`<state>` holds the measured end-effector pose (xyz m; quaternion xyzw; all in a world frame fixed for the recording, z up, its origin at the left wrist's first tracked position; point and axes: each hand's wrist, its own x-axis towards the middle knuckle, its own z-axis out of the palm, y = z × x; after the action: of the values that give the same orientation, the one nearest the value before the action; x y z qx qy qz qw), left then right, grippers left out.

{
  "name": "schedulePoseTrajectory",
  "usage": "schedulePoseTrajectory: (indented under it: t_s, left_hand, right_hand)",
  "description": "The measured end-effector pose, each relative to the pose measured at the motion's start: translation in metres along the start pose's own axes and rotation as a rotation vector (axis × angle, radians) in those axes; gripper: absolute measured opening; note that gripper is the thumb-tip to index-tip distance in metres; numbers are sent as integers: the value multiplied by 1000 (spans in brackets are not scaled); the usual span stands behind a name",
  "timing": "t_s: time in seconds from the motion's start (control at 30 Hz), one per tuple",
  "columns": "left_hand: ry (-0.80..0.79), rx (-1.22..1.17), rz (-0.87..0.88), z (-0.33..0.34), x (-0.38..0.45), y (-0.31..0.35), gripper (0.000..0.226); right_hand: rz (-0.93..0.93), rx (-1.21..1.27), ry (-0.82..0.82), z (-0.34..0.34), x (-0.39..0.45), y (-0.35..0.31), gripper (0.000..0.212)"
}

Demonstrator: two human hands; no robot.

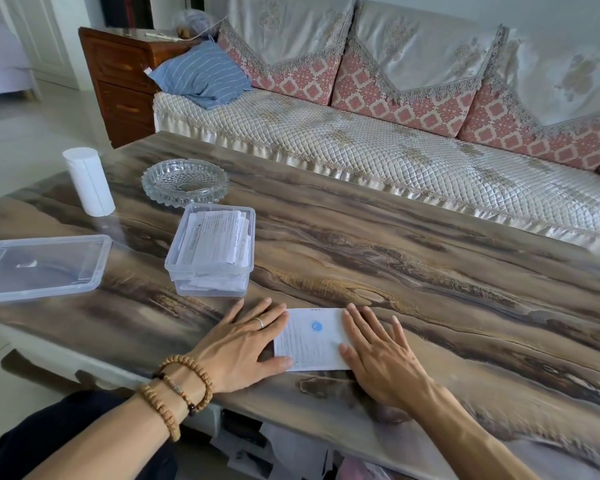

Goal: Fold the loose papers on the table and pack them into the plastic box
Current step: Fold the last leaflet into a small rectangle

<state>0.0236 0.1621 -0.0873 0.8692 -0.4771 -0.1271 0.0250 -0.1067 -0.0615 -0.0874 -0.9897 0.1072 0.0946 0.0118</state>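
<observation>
Pressing down flat, both hands rest on a folded paper (314, 339) near the close edge of the surface (430, 271). The paper is a white rectangle with tiny print and a round blue spot. The print is too small to read. The left hand (246, 344) lies on the paper's left side with its fingers spread wide, and a thin ring (260, 322) shows on one finger. The right hand (378, 355) covers the paper's right edge, fingers straight and pointing away. Both hands are open and flat, gripping nothing, and they sit a little apart with the paper showing between them. Wooden bead bracelets (181, 389) wrap around the left wrist.

The surface is smooth and shiny, with wavy brown and grey streaks. Just beyond the left hand stands the plastic box (211, 252). It is clear, with rounded corners, and folded white papers fill it nearly to the top. Its flat clear lid (42, 266) lies on the surface well to the left. Farther away sit a round glass dish (185, 181) with a bumpy rim and a tall white roll (88, 181) standing upright.

Behind the surface is a long sofa (361, 147) with a quilted cover and pink patterned cushions. A striped blue cloth (203, 72) lies at its left end. Under the surface, more papers (291, 452) peek out, mostly hidden.
</observation>
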Motion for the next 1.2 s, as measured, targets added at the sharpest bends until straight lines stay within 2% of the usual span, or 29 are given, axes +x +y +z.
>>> schedulePoseTrajectory:
  t_s: [0.1, 0.2, 0.27, 0.4, 0.43, 0.5, 0.57, 0.6, 0.67, 0.77, 0.83, 0.9, 0.97, 1.03, 1.1, 1.13, 1.2]
  left_hand:
    - [-8, -27, 1, 0, 1, -1, 102]
    - [5, -25, 1, 0, 1, 0, 101]
    - [-6, -31, -8, 0, 2, 3, 103]
    - [-42, -42, -23, -1, 0, 3, 109]
    - [-41, -38, -26, -1, 0, 3, 106]
    - [-49, -36, -36, -1, 0, 4, 94]
    - [-56, -37, -42, -1, 0, 4, 89]
    - [-51, -39, -42, -1, 0, 4, 87]
    - [-32, -45, -43, 1, 0, 4, 85]
    - [2, -14, -38, 4, -2, 6, 103]
    - [39, -14, -37, 8, -3, 5, 107]
    - [76, -27, -35, 9, -2, 4, 106]
    - [97, -35, -34, 9, -2, 6, 106]
    - [100, -57, -32, 7, -6, 10, 108]
    - [165, -92, -49, 2, -14, 13, 106]
    - [258, -99, -59, -1, -16, 15, 95]
    - [563, -53, -78, -11, -21, 11, 59]
  right_hand:
    - [-6, -82, 6, -17, 5, -12, 91]
    - [-28, 28, 36, -14, 11, -56, 69]
    - [-29, 96, 36, -1, 11, -73, 73]
    - [88, 85, 14, 6, 0, -45, 90]
    - [135, 89, 14, 5, -5, -35, 87]
    - [186, 114, -43, -2, -14, -17, 70]
    - [202, 262, -6, -17, -18, -8, 48]
    - [241, 411, 65, -26, -19, -7, 30]
    - [415, 753, 216, -38, -15, -13, 9]
    - [581, 1064, 245, -34, -9, -20, 19]
    - [601, 1126, 242, -31, -9, -22, 27]
    - [631, 1186, 269, -33, -9, -19, 23]
    - [601, 1267, 215, -34, -10, -14, 17]
    - [532, 1237, 118, -33, -12, -14, 16]
    - [457, 1147, 81, -29, -11, -19, 18]
    - [437, 1123, 94, -27, -11, -20, 18]
    - [432, 1165, 155, -26, -6, -20, 18]
